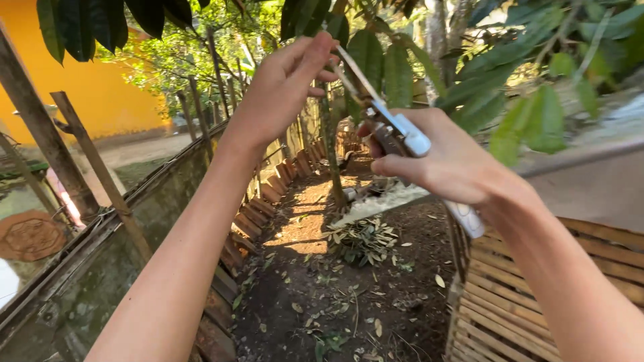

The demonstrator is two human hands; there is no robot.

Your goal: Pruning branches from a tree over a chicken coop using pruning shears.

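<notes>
The right hand (pixel 449 164) is closed around the white handles of a pair of garden shears (pixel 402 137). The shears point up and to the left, with the thin blades reaching toward a small twig (pixel 342 70) among the green leaves (pixel 396 74). The left hand (pixel 285 84) is up at that same spot, just left of the blade tips. Its fingers (pixel 315 50) are bent and pinch the twig, or rest right on it; I cannot tell which. So the left hand is nearer the twig, and the blades come at it from the lower right. Far below the shears lies a heap of cut leaves (pixel 362 238) on the dirt.
</notes>
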